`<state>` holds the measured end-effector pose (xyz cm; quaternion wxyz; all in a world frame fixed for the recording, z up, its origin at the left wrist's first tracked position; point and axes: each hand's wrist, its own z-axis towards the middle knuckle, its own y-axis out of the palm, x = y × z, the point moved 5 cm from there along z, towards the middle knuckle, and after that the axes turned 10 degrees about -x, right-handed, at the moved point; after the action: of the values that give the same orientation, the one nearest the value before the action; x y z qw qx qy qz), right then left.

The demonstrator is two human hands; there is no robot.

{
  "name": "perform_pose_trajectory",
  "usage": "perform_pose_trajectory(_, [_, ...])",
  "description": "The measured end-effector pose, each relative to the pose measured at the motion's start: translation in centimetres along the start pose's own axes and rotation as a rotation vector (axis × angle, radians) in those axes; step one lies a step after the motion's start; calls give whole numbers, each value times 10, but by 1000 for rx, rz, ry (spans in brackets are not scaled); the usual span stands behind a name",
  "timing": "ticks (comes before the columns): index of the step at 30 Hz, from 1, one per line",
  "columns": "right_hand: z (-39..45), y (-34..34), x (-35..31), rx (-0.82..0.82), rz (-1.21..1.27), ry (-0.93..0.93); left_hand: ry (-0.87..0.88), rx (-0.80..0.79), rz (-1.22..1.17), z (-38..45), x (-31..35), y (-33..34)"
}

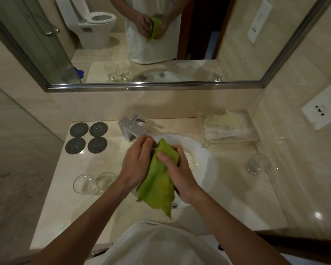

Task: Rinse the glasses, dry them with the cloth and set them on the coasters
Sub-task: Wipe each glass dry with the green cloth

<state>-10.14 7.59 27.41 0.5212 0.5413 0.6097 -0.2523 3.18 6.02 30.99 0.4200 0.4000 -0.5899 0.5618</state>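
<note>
Head view, looking down: a crumpled lime-green cloth is bunched around a glass that is almost wholly hidden, only a sliver of rim showing at the cloth's top edge, above the white basin. The right hand curls over the cloth, thumb pressed across its upper fold, gripping the wrapped glass. The left hand cups the bundle from the other side, fingers bent toward the rim; both forearms reach in from the bottom of the frame. Loose cloth hangs down toward the basin's near edge.

Left of the basin two clear tumblers stand side by side on the wet beige marble counter. Another tumbler stands well apart on the right. Four dark round coasters sit bare in a square at back left, beside the chrome faucet. A clear acrylic tray of packets sits at back right, under a wide mirror.
</note>
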Motion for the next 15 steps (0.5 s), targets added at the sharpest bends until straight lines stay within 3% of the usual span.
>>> perform_pose_trajectory(3, [-3, 6, 5, -36, 315, 187, 88, -26, 51, -1, 6, 0])
perform_pose_trajectory(6, [-8, 9, -4, -57, 312, 116, 113, -35, 16, 3, 8, -3])
perform_pose_trajectory(15, [-11, 5, -21, 33, -526, -450, 9, -144, 17, 19, 6, -3])
